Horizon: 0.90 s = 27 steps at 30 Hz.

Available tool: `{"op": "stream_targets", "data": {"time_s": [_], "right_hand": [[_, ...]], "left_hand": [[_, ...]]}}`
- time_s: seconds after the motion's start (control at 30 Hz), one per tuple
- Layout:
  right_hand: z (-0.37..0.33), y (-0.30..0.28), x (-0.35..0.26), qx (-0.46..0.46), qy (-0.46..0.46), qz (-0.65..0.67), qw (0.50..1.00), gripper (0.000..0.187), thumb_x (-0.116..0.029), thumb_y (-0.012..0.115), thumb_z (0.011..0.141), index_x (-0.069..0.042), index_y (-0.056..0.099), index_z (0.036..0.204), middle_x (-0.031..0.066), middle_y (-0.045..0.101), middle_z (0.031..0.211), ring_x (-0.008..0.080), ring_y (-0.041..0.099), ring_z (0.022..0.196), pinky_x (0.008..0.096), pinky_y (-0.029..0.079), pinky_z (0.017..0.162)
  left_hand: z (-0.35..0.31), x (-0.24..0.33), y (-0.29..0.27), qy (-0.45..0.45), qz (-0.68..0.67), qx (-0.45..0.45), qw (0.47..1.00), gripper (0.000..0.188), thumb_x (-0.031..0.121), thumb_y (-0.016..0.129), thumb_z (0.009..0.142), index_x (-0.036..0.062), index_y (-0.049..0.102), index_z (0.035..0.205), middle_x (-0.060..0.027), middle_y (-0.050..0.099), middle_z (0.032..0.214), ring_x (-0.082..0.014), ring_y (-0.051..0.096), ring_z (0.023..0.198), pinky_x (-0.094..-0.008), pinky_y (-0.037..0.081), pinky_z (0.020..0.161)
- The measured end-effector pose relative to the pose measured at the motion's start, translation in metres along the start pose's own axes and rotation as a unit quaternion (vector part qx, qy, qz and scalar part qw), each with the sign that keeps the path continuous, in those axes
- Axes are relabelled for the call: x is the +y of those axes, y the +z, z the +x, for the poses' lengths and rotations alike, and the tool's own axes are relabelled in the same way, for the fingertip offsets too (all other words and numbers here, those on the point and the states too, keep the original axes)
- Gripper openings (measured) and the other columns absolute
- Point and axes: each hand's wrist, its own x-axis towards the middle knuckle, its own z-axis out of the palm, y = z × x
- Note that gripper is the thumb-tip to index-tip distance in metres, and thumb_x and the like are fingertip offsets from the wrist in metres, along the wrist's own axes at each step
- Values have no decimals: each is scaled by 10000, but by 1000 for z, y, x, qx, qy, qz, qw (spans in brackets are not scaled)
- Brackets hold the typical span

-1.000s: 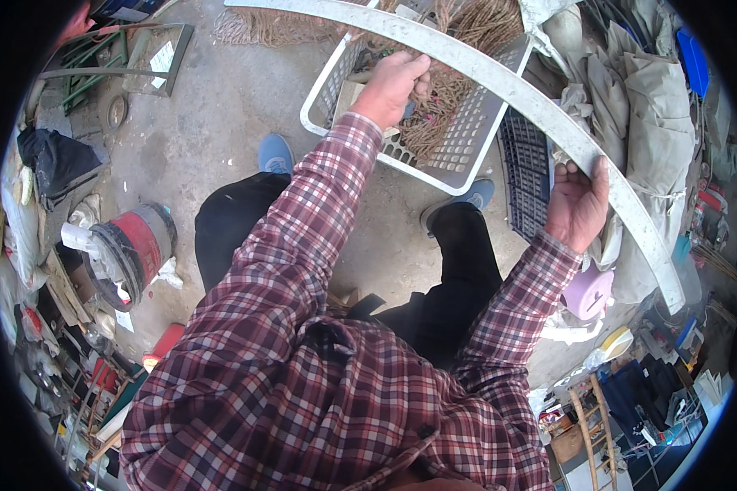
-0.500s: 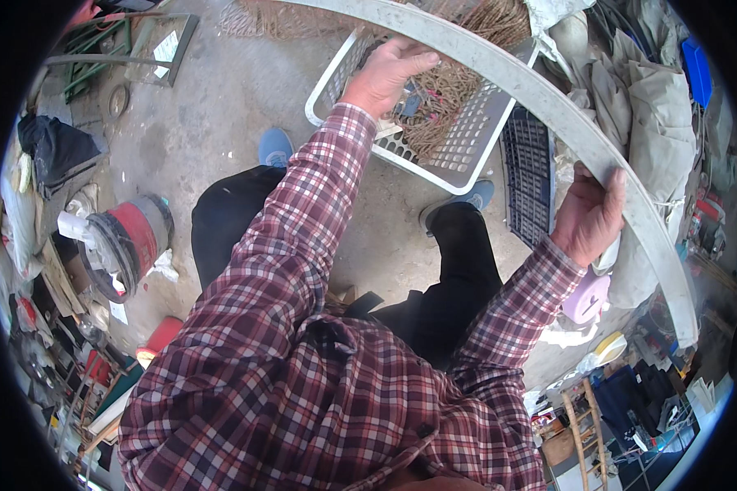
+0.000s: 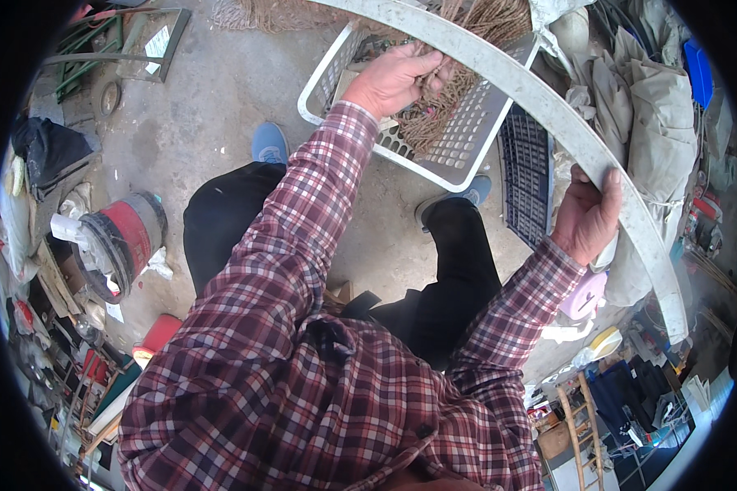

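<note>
A long pale grey bar (image 3: 549, 106) runs across the top and down the right side, above a white plastic basket (image 3: 458, 173). My right hand (image 3: 588, 211) is closed on the bar's inner edge near its right end, thumb laid over the edge and fingers curled beside it. My left hand (image 3: 389, 79) is over the basket, thumb and fingers drawn together just beside the bar. What it pinches, if anything, is too small to make out. Brown twisted cords (image 3: 434, 123) lie heaped in the basket below these fingers.
A dark slatted crate (image 3: 526, 176) stands right of the basket, beside bulky grey sacks (image 3: 659, 123). To the left are a red and black bucket (image 3: 127, 239), a dark cloth bundle (image 3: 49, 151) and a framed panel (image 3: 162, 49). A small wooden ladder (image 3: 577, 434) is at lower right.
My left hand has shifted slightly down from the bar, its fingertips now showing below the thumb. My right hand keeps its place on the bar. The whole view has moved a little.
</note>
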Motion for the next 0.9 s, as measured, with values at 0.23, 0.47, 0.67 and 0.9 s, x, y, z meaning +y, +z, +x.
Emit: {"op": "stream_targets", "data": {"time_s": [0.23, 0.47, 0.67, 0.9], "right_hand": [[2, 0, 4, 4, -10, 5, 1000, 177, -68, 642, 887, 12, 607, 1041, 104, 656, 1009, 186, 608, 906, 325, 452, 704], [1, -6, 7, 53, 6, 31, 998, 157, -52, 647, 881, -1, 596, 1020, 101, 656, 997, 182, 608, 903, 317, 441, 684], [10, 2, 13, 61, 0, 27, 998, 188, -27, 646, 874, -2, 591, 1052, 90, 654, 987, 179, 614, 903, 299, 453, 683], [20, 55, -4, -32, -154, -66, 985, 240, -49, 725, 825, 14, 621, 1032, 86, 662, 968, 161, 635, 833, 285, 513, 705]], "left_hand": [[-2, -2, -2, -18, -21, -3, 1000, 217, 137, 566, 964, 13, 552, 1142, -40, 576, 1004, -118, 543, 823, -241, 473, 687], [-3, 14, 1, -31, 132, 45, 990, 222, 159, 551, 970, -15, 563, 1108, -25, 568, 948, -96, 512, 770, -245, 459, 671], [-14, 22, 4, -84, 273, 155, 946, 488, 215, 640, 916, -62, 472, 1280, -156, 546, 1215, -223, 568, 1057, -327, 512, 846], [-45, 105, 38, 43, 574, 191, 795, 690, 302, 712, 856, -130, 421, 1308, -263, 552, 1224, -306, 611, 1069, -396, 543, 865]]}}
